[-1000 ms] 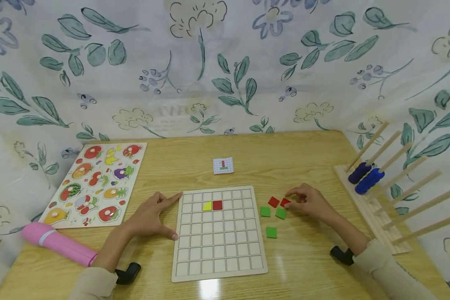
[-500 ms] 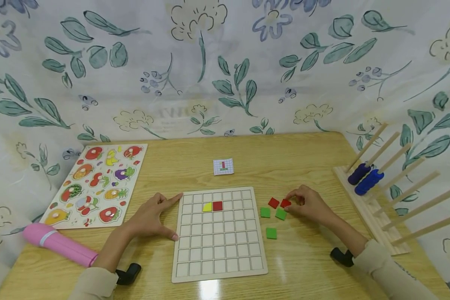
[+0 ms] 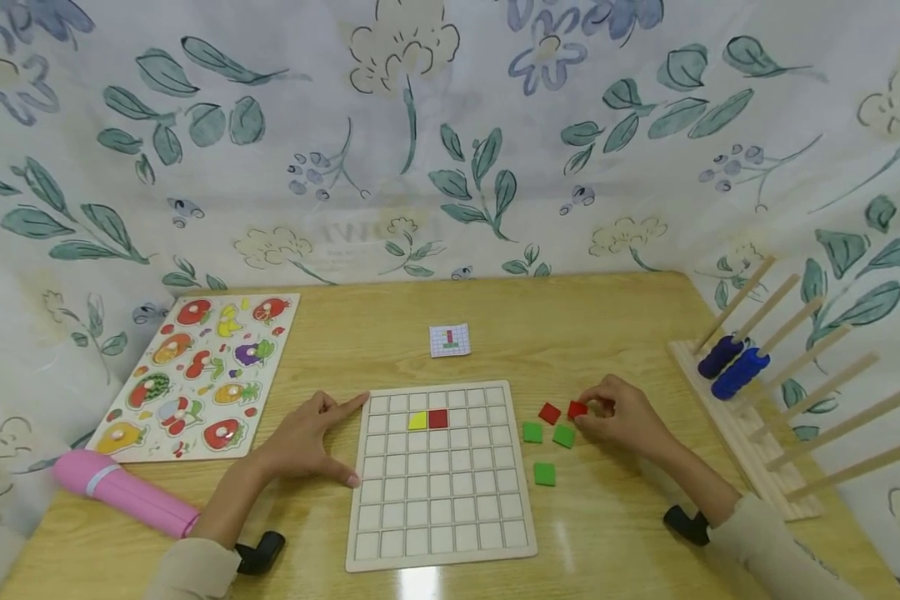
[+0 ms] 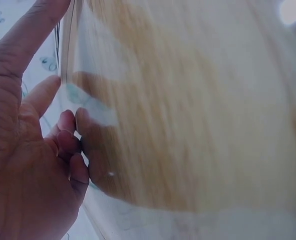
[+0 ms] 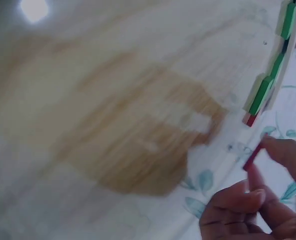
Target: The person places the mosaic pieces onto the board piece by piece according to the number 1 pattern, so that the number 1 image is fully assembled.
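A small red tile [image 3: 577, 409] is pinched at the fingertips of the right hand [image 3: 621, 417], just off the right edge of the grid board [image 3: 438, 508]; the right wrist view shows the same red tile [image 5: 253, 157] edge-on between thumb and finger, lifted slightly off the bench [image 3: 615, 325]. Just beside it lie another red tile [image 3: 549, 412] and three green tiles, two close together [image 3: 532, 432] [image 3: 563, 435] and one [image 3: 544, 473] a little nearer the front edge.

The grid board lies flat in the middle of the bench, toward the front edge. In its second row from the back sit a yellow piece [image 3: 417, 421] and a red square [image 3: 437, 418], touching side by side. The left hand [image 3: 300, 442] rests flat on the bench against the board's left edge, fingers spread and relaxed, forefinger at the board's back left corner and thumb against its side, holding nothing.

Behind the board, toward the back edge, lies a small pattern card [image 3: 450, 340]. A fruit puzzle board [image 3: 195, 379] lies near the left edge, with a pink tube [image 3: 123, 493] in front of it at the front left corner. Along the right edge stands a wooden peg rack [image 3: 750, 417] carrying blue rings [image 3: 731, 367] on two of its pegs.
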The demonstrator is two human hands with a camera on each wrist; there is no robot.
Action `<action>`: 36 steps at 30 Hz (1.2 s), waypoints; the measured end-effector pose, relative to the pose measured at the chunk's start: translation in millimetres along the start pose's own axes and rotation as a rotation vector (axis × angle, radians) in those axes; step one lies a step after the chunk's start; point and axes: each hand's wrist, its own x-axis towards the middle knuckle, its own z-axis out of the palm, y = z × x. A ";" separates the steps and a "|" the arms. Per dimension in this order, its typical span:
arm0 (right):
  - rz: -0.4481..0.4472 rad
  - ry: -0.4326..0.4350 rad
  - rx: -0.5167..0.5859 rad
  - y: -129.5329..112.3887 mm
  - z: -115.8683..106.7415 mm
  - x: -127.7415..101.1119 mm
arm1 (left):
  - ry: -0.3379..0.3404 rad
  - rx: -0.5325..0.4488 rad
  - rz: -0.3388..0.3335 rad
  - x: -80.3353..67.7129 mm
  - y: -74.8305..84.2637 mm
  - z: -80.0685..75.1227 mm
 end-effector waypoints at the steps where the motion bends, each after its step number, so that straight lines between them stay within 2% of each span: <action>1: 0.002 0.012 0.006 -1.5 -0.4 -1.4 | -0.001 0.001 0.000 -0.7 0.1 0.7; 8: 0.001 0.065 0.053 -16.1 0.1 -8.5 | 0.005 -0.003 0.015 -4.1 3.1 2.3; 14: -0.042 0.065 0.062 -31.6 4.3 -9.6 | -0.003 -0.013 0.008 -3.7 4.9 1.0; 24: -0.102 0.040 0.135 -56.7 20.0 -0.4 | -0.018 -0.006 0.008 0.0 -4.2 6.0; 30: -0.122 -0.011 0.170 -80.3 35.4 7.0 | -0.014 0.001 0.002 -0.7 -6.8 5.4; 36: -0.145 -0.051 0.146 -97.6 46.0 11.8 | -0.013 0.005 0.002 -1.3 -6.1 2.7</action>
